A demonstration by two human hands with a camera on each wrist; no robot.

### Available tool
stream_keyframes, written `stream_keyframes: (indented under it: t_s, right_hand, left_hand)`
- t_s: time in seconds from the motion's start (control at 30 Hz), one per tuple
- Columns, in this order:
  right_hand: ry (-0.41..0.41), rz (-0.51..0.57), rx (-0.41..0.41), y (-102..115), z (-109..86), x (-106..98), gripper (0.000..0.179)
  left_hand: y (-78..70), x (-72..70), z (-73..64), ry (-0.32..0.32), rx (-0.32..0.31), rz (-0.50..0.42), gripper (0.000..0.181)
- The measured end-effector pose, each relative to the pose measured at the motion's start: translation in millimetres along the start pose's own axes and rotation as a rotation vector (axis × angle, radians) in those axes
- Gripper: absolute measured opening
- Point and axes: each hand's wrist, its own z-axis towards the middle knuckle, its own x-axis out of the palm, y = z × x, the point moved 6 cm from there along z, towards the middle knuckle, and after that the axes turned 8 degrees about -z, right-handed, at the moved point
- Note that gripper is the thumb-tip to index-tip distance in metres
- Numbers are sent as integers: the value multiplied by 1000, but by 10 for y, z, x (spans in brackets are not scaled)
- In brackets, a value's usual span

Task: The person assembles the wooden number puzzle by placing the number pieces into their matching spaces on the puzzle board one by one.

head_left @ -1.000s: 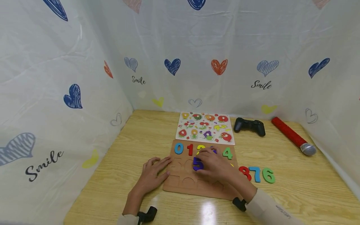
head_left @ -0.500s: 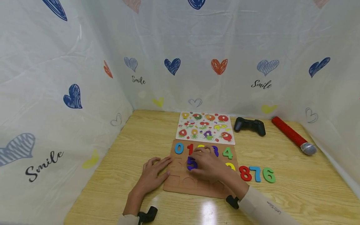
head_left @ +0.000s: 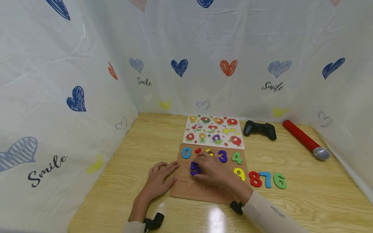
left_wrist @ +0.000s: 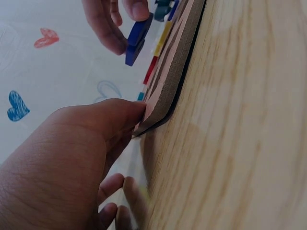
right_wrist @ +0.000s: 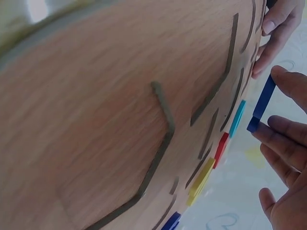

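Note:
My right hand [head_left: 211, 170] pinches a purple number 5 puzzle piece [head_left: 195, 169] between thumb and fingers. In the right wrist view the blue-looking piece [right_wrist: 264, 100] stands clear of the surface, held on edge. Beneath it lies a brown wooden number board [head_left: 190, 191]. A blue 0 [head_left: 186, 152], red 1 [head_left: 197, 151], purple 3 [head_left: 222, 156] and green 4 [head_left: 237, 157] sit along its top row, with the yellow 2 [head_left: 208, 151] partly hidden by my fingers. My left hand [head_left: 160, 180] rests at the board's left edge, fingertips touching it, fingers relaxed.
A yellow 9 [head_left: 239, 174] lies on the board's right side. Red 8 [head_left: 255, 179], blue 7 [head_left: 266, 179] and green 6 [head_left: 280, 181] line up to the right. Behind are a fruit puzzle [head_left: 214, 131], a black game controller [head_left: 260, 129] and a red microphone [head_left: 304, 139].
My right hand has carried the purple 5 leftward over the board, uncovering the 3 and the 9. The left hand stays at the board's edge.

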Motion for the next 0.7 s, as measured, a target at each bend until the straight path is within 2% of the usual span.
stream_keyframes:
  t_s: [0.23, 0.43, 0.7]
  right_hand:
    - [19, -3, 13, 19, 58, 50, 49]
    - [14, -32, 7, 47, 127, 107, 49]
    - [25, 23, -6, 116, 218, 147, 51]
  left_hand:
    - [27, 4, 7, 38, -27, -24, 51]
    - [6, -9, 6, 29, -6, -26, 51]
    - [-13, -22, 4, 37, -19, -15, 51]
